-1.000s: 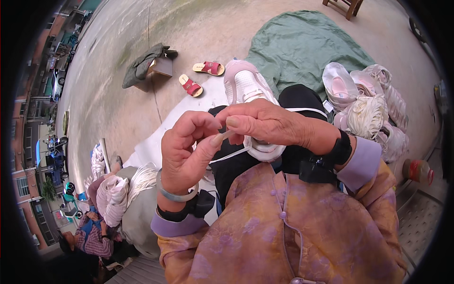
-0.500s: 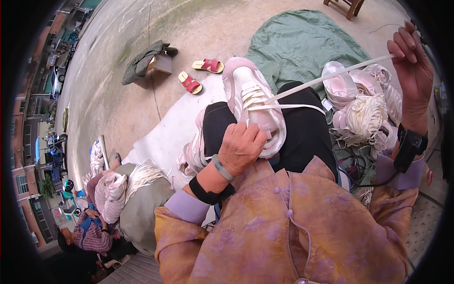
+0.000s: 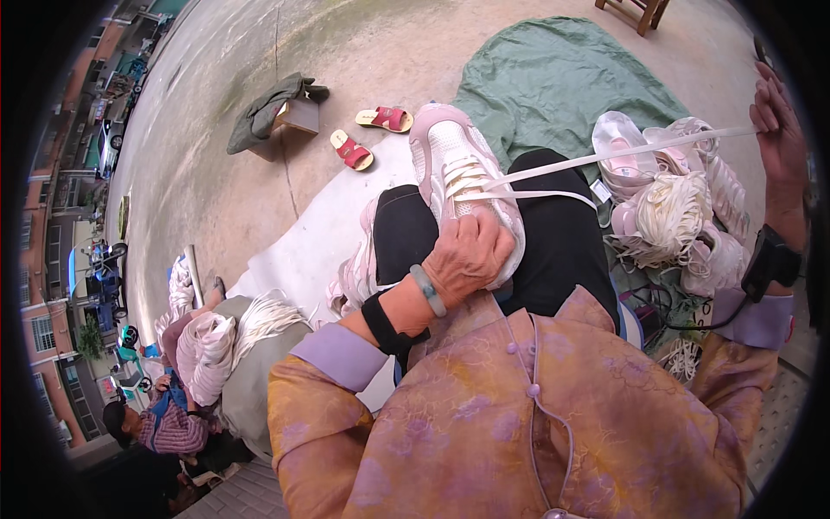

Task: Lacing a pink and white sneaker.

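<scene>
A pink and white sneaker [image 3: 454, 160] rests on my lap, its toe pointing away from me. Closed over the tongue and collar area, my left hand [image 3: 471, 251] grips the sneaker; its fingertips are partly hidden. A flat white shoelace [image 3: 622, 154] runs taut from the eyelets up to the right. Its far end is pinched in my right hand [image 3: 778, 130], raised near the picture's right rim. The lace's other end lies slack across my dark trouser leg.
Several pink and white sneakers [image 3: 627, 156] and a bundle of white laces [image 3: 670, 208] lie at right beside a green sheet [image 3: 553, 78]. Red slippers [image 3: 385, 118] and a box with a dark cloth [image 3: 298, 117] stand ahead. A person [image 3: 177, 424] sits at far left near more shoes.
My right hand has moved outward to the right, drawing the lace farther from the sneaker. My left hand has shifted slightly right and up on the sneaker.
</scene>
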The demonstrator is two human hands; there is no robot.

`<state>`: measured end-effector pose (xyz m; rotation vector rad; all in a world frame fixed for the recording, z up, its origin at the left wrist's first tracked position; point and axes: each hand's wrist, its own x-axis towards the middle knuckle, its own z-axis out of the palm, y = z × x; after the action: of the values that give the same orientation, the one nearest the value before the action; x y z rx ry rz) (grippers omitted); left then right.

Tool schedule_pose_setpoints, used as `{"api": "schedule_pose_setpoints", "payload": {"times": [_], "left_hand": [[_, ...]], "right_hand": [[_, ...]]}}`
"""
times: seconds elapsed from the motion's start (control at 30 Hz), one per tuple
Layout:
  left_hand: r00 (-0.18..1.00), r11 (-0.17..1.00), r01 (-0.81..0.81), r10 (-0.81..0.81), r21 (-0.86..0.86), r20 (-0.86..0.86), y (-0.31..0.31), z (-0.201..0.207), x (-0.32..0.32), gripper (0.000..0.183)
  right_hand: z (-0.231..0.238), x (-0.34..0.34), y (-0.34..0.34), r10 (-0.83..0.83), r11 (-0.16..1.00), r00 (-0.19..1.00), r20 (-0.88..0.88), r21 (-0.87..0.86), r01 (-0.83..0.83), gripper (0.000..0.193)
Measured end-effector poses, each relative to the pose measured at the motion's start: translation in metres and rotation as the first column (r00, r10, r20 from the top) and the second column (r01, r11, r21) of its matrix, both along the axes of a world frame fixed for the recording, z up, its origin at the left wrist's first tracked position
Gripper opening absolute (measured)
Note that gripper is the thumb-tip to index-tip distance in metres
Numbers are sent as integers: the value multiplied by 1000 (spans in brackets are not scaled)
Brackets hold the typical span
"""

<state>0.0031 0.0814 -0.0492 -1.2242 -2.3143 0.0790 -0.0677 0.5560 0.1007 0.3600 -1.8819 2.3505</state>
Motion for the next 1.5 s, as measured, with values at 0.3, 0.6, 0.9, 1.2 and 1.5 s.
{"api": "schedule_pose_setpoints", "payload": {"times": [0.3,0.6,0.9,1.2,1.5], "left_hand": [[963,967,184,-213,175,163,-18,36,-1,21],[961,955,166,-212,245,176,-17,35,-1,27],[793,758,-288,-154,585,589,-9,38,-20,19],[515,734,-351,-367,581,775,19,45,-48,11],[-71,820,-487,-381,302,922,-45,105,-44,13]], "right_hand": [[-46,-2,-79,-184,982,976,117,56,178,31],[-114,15,-214,104,975,872,477,126,-186,16],[-140,26,-269,197,770,935,294,544,-333,15],[-95,31,-256,322,905,809,491,89,-415,12],[-130,39,-271,264,906,818,510,158,-391,11]]}}
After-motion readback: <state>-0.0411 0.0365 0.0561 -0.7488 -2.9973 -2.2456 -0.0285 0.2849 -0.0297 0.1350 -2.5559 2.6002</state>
